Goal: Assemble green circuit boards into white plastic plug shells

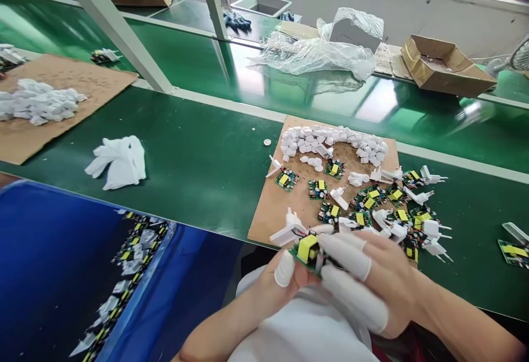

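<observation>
Left hand (275, 279) is pinching a green circuit board with a yellow block (306, 248), right hand (388, 271) is covering its right edge, hold unclear, this piece seemingly still in work, similar loose boards (329, 212) lying just beyond the grip, more filling a blue plastic bin (53, 230) leftward, which are done being unclear.

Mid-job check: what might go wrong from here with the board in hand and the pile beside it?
The circuit board is in the left hand over the person's lap, off the table; if it slips, it could drop there.

Its white plug seems joined only by thin wires, so a tug might strain them.

The other boards crowd and overlap; lifting one could drag neighbours.
</observation>
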Demonstrator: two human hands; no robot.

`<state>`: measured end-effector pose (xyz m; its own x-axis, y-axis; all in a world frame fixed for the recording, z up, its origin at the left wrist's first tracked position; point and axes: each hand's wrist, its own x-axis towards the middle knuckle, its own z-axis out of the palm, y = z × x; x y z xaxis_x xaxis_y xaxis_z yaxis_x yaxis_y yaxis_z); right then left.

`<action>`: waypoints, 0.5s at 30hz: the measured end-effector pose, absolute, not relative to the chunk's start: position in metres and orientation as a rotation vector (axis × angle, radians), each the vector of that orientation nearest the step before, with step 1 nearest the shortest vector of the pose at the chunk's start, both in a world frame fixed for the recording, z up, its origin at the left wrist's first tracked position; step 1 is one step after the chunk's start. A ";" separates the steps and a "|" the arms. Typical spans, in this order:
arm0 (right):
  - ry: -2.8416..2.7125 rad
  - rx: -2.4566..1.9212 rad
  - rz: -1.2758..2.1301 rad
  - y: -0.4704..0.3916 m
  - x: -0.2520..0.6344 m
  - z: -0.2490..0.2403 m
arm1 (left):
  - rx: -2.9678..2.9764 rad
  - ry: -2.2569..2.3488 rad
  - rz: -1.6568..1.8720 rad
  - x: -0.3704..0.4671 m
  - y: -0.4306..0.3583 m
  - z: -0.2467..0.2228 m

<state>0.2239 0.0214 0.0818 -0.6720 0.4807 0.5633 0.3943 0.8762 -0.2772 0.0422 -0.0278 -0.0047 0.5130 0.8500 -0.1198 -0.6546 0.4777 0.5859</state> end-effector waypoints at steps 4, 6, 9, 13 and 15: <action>-2.467 -0.316 0.087 0.032 0.215 0.072 | 0.393 0.379 1.072 0.037 -0.025 -0.007; -2.472 -0.267 0.040 0.049 0.217 0.069 | 0.357 0.328 1.068 0.029 -0.023 -0.006; -2.599 -0.504 0.002 0.089 0.217 0.067 | 0.314 0.368 1.089 0.020 -0.018 -0.003; -2.910 -1.274 0.058 0.147 0.199 0.058 | 0.267 0.568 1.163 0.017 -0.015 -0.007; -2.933 -1.423 0.063 0.165 0.187 0.051 | 0.230 0.615 1.237 0.018 -0.016 -0.011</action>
